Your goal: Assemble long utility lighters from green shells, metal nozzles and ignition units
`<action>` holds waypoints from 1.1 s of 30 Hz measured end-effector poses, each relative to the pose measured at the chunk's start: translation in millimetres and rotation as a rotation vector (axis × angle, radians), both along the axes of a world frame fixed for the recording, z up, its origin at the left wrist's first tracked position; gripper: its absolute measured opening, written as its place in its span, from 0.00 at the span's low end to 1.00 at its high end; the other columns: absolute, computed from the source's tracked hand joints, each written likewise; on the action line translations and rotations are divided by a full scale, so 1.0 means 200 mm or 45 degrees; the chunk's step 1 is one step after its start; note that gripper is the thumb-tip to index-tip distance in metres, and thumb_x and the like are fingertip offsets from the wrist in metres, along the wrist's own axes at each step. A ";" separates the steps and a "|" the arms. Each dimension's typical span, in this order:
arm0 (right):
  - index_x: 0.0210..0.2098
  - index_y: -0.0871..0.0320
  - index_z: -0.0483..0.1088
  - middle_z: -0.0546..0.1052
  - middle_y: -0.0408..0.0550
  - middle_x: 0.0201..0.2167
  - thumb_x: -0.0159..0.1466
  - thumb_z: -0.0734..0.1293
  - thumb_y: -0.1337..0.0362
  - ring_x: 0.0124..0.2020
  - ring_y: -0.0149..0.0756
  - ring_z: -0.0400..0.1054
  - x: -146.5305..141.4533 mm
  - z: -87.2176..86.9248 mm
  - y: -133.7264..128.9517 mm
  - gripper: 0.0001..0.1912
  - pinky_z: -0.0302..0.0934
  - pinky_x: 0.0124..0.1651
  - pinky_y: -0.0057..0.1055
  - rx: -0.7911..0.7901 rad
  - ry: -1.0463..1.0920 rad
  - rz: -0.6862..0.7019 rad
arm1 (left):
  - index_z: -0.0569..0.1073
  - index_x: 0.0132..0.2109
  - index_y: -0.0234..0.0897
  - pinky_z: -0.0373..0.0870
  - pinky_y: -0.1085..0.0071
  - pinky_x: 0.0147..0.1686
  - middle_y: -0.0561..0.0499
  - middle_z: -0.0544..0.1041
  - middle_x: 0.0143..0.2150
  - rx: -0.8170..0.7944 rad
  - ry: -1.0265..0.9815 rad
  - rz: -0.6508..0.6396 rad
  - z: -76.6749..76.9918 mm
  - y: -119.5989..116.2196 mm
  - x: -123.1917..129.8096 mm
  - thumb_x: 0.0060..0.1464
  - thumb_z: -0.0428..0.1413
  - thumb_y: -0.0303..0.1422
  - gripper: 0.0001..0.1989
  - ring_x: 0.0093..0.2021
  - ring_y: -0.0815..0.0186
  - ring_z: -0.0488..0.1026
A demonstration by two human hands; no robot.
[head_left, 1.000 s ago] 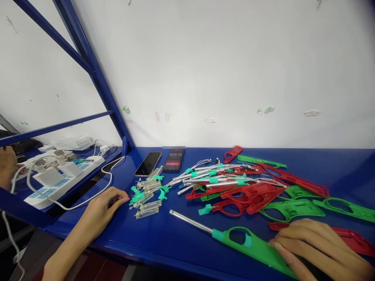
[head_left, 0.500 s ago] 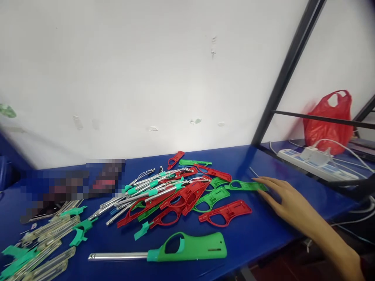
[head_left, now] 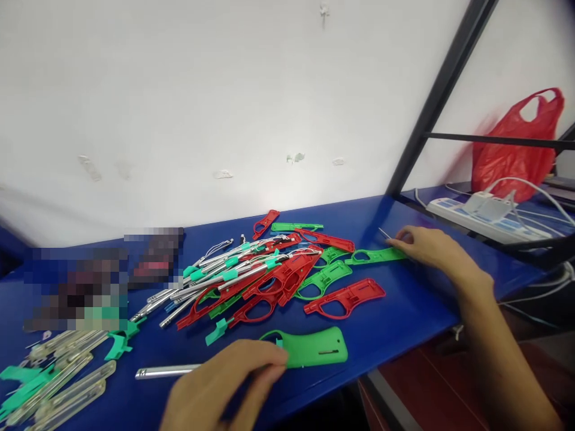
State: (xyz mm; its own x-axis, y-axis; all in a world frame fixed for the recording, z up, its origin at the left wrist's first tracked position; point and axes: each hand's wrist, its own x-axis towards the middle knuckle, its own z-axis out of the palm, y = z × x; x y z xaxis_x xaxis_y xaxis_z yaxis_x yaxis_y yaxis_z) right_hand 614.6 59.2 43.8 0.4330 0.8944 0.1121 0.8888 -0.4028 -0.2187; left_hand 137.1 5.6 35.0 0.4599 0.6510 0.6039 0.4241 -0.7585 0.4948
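Pale wall (head_left: 224, 90) behind, scuffed, with peeling scraps; blue tabletop (head_left: 404, 311) below it. Black post (head_left: 442, 102) at the right end; past it a red plastic bag (head_left: 512, 155) and a white power strip (head_left: 458, 214) with plugs and cables.

Green lighter (head_left: 317, 352) lies at the near edge of the table, long metal tube (head_left: 162, 372) pointing left, slotted handle to the right. Left hand (head_left: 215, 383) reaches across its middle from below, hiding part of the tube and the trigger area. Thumb and forefinger bent, tips near each other at the handle; cannot tell whether they grip it.

Right hand (head_left: 426, 246) at the far right of the spread, fingers curled, just beside a green half-shell (head_left: 380, 257). A thin metal rod (head_left: 384, 233) shows at its fingertips (the rest is hidden, so the grip cannot be told).

Mid-table: a heap of metal tubes (head_left: 242, 275) with teal collars and white wires, partly over red half-shells. One red half-shell (head_left: 348, 299) lies apart, nearer the edge. Lower left: clear plastic tanks (head_left: 78, 395), teal pieces (head_left: 120, 346) among and beside them. Two dark items behind, pixelated, unreadable.
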 end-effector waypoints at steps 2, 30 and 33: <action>0.60 0.56 0.72 0.76 0.53 0.60 0.73 0.70 0.56 0.54 0.46 0.75 -0.01 0.01 0.03 0.19 0.74 0.55 0.48 -0.043 0.049 0.005 | 0.77 0.45 0.48 0.82 0.78 0.44 0.56 0.85 0.42 0.092 0.101 -0.138 0.03 0.00 0.13 0.73 0.51 0.37 0.09 0.41 0.69 0.84; 0.34 0.53 0.64 0.70 0.40 0.27 0.71 0.67 0.41 0.24 0.27 0.57 -0.64 0.10 -0.52 0.23 0.54 0.24 0.23 0.624 1.353 0.383 | 0.77 0.47 0.42 0.79 0.74 0.41 0.56 0.83 0.41 0.080 -0.054 -0.116 -0.05 -0.02 0.41 0.67 0.55 0.22 0.10 0.40 0.70 0.79; 0.33 0.55 0.67 0.73 0.43 0.28 0.70 0.68 0.40 0.23 0.26 0.53 -0.65 0.12 -0.55 0.25 0.50 0.23 0.24 0.530 1.509 0.511 | 0.76 0.46 0.43 0.79 0.74 0.42 0.57 0.83 0.41 0.069 -0.059 -0.115 -0.06 -0.03 0.41 0.67 0.55 0.22 0.11 0.40 0.71 0.79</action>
State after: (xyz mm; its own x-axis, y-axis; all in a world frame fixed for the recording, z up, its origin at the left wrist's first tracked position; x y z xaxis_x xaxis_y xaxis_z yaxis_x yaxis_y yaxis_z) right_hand 483.6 -50.0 68.1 0.1728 0.9739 0.1470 0.1149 0.1283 -0.9851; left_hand 219.6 -0.1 23.8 0.4860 0.5741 0.6590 0.3307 -0.8187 0.4693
